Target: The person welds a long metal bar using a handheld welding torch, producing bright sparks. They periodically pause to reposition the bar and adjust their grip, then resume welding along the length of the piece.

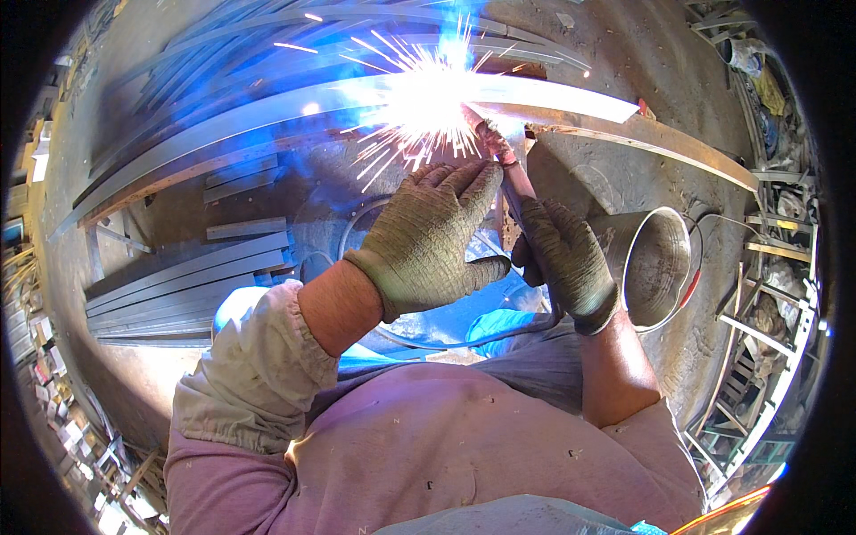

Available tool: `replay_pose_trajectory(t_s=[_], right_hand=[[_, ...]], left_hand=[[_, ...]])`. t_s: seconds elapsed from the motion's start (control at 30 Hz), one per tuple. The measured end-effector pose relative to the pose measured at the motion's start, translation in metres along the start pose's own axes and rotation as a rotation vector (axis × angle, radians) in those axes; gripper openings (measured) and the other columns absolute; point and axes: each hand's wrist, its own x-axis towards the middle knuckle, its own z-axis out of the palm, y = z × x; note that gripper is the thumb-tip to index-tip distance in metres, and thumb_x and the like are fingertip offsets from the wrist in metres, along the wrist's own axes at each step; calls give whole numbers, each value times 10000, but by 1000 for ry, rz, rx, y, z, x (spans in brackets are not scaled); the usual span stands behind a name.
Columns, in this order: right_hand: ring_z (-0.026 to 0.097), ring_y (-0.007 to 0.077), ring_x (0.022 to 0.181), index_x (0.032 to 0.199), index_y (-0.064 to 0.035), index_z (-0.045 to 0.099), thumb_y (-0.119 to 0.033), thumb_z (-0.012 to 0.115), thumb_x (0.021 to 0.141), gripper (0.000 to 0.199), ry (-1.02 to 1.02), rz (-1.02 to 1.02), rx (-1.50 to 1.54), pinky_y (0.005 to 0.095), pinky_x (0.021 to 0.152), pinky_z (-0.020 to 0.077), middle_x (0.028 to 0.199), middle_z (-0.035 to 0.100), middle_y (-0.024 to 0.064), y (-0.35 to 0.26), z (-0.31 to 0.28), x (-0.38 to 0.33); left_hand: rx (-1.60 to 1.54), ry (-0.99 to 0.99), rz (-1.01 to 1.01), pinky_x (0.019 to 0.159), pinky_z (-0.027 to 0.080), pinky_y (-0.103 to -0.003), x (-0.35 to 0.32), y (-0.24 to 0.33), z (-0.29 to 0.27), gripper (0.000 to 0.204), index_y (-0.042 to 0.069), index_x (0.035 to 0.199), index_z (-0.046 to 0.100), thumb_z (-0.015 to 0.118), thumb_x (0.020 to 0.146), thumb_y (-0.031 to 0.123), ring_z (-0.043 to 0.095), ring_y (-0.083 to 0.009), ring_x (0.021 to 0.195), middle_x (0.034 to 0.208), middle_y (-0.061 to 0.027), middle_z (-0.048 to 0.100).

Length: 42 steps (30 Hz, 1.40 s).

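My right hand (pixel 571 254), in a grey-green work glove, is wrapped round the handle of a welding torch (pixel 517 181). Its reddish nozzle points up and left into a blinding white arc, from which sparks spray. The arc burns against a long pale metal bar (pixel 588 96) lying across the far side; glare hides the exact spot. My left hand (pixel 432 234), also gloved, is spread palm down just left of the torch, fingers stretched toward the arc and thumb out to the right. Whether its fingertips touch the nozzle I cannot tell.
A long brown beam (pixel 664 143) runs under the bar. Several grey metal lengths (pixel 192 283) lie stacked at left, with more strips (pixel 241 45) beyond the bar. A metal bucket (pixel 658 267) is tipped on its side at right. Metal frames (pixel 758 334) stand at the far right.
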Motion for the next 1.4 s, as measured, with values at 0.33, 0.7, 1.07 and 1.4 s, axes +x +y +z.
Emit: replay_pose_trajectory(t_s=[0.33,0.7,1.07,1.4], right_hand=[[572,78,616,1088,-75,709,-513,620,1216,465,-19,12,1,274,549,451,796,683,14,-3,0,-1],[550,66,602,1077,-86,704,-534,610,1215,478,-28,-8,36,265,537,433,775,657,7,-1,0,-1],[564,53,651,1319,-69,760,-494,653,1206,452,30,-54,50,254,590,454,807,669,-21,-5,-4,-5],[581,62,626,1346,-30,719,-437,630,1223,434,105,-148,149,260,571,469,815,692,5,-11,-16,-3]], left_hand=[[33,-11,2,1294,418,-567,1,0,0,1014,-15,1683,489,890,898,487,578,-480,1502,1644,-280,589],[-5,-84,-61,1348,356,-593,1,4,-5,1000,-33,1679,481,826,946,554,534,-487,1564,1678,-315,561],[192,72,-165,1181,563,-526,16,-59,-64,686,123,1532,678,909,897,234,683,-433,1400,1537,-167,714],[621,193,-589,1171,546,-512,14,-156,-94,548,158,1354,776,954,849,279,686,-398,1357,1403,-127,758]])
